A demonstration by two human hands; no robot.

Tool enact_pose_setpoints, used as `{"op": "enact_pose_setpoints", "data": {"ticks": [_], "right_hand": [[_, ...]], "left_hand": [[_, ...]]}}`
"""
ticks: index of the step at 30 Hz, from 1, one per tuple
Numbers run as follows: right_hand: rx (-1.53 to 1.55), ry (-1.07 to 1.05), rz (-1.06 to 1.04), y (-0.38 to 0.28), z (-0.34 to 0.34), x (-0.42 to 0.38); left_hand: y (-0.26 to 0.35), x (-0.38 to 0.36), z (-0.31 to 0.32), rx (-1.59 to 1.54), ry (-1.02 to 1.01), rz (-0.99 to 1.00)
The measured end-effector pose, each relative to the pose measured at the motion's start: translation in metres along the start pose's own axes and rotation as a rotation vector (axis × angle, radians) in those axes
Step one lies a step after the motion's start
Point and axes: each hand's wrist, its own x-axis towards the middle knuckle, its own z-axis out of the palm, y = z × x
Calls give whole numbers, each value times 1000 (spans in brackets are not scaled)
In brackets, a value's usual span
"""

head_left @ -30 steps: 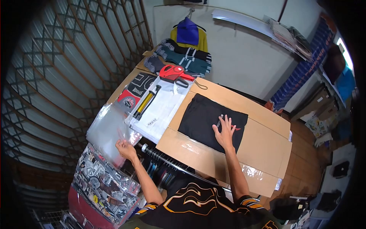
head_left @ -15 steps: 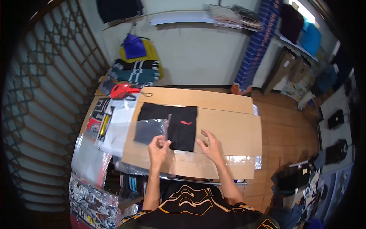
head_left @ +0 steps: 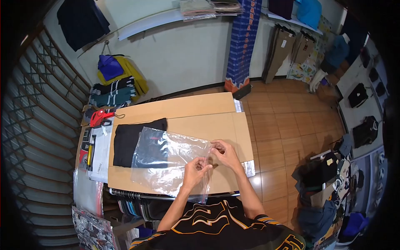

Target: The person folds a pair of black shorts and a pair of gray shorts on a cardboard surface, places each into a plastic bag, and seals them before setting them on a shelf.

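I have the clear plastic bag spread over the counter, both hands pinching its mouth — left hand, right hand. The folded black garment lies partly under the bag, not yet inside — bagging is left.

Two hands work at the table, the left hand and the right hand, both pinching one clear plastic bag. One folded black garment lies on one big sheet of cardboard. At the far left end I count one red tool, one yellow-handled pump and one white folded piece. On the wall, one yellow garment hangs with one blue cap over it, and one stack of dark striped clothes sits beneath. One blue column of stacked boxes stands against the wall
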Motion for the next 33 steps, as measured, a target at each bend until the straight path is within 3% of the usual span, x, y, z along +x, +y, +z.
{"op": "enact_pose_setpoints", "data": {"ticks": [10,14,16,19,21,24,29,33], "right_hand": [[111,35,-34,19,-68,-9],[8,153,-18,29,-91,-10],[-44,208,-10,24,-99,-14],[-140,296,17,14,-110,-27],[-377,403,22,9,-118,-38],[-410,610,28,16,-129,-53],[-358,834,87,49,-152,-79],[-279,1074,195,61,-158,-97]], "left_hand": [[18,17,44,-117,-115,-84],[16,31,55,-40,-123,-65],[20,35,61,177,-110,196],[43,39,70,305,-185,297],[51,44,73,366,-239,301],[66,51,73,459,-324,347],[68,74,68,508,-412,416],[79,104,73,645,-305,526]]}}
